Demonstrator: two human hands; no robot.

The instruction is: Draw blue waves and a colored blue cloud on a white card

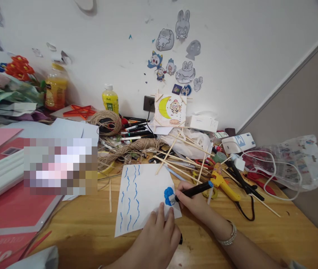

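Paper (147, 186) lies flat on the table (86, 228), with wavy blue lines (129, 206) down its left part and a puffy blue shape (167, 194), partly coloured in, near its right edge. The right hand (189, 200) grasps a black marker (196, 189), its tip at that shape. The left hand (161, 226) rests on the paper's near edge, fingers spread, gripping nothing. Sticks (167, 154) lie behind the paper, one crossing its far edge. A yellow glue gun (225, 186) sits to the paper's right. Behind the paper are twine (147, 144) and, farther back, a moon card (173, 112).
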